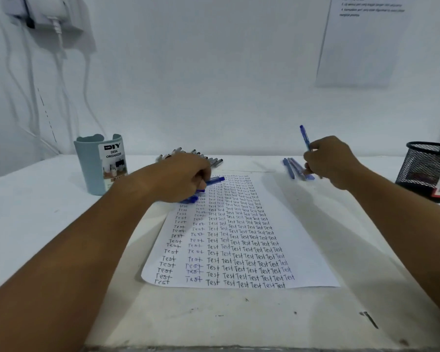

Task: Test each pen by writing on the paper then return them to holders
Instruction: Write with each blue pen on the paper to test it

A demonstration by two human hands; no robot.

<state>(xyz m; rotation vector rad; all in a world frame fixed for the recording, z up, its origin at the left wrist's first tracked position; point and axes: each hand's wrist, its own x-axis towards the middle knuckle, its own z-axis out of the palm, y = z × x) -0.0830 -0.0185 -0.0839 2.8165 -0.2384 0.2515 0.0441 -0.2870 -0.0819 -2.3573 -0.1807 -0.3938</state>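
A white paper (302, 250) covered in rows of the word "Test" lies in the middle of the table. My left hand (186, 176) rests at its top left corner, fingers curled round blue pens (215, 180) that stick out to the right. My right hand (330, 161) grips one blue pen (304, 138), its end pointing up, over a small group of blue pens (294, 168) lying on the table. A row of dark-capped pens (214, 161) lies behind my left hand. A pale blue desk organizer (99, 163) stands at the left; a black mesh holder (427, 168) stands at the right.
The white wall rises right behind the table, with a sheet of printed text (361, 41) taped at the upper right. White cables and a charger (51, 19) hang at the upper left. The table's front edge (214, 348) is worn and stained.
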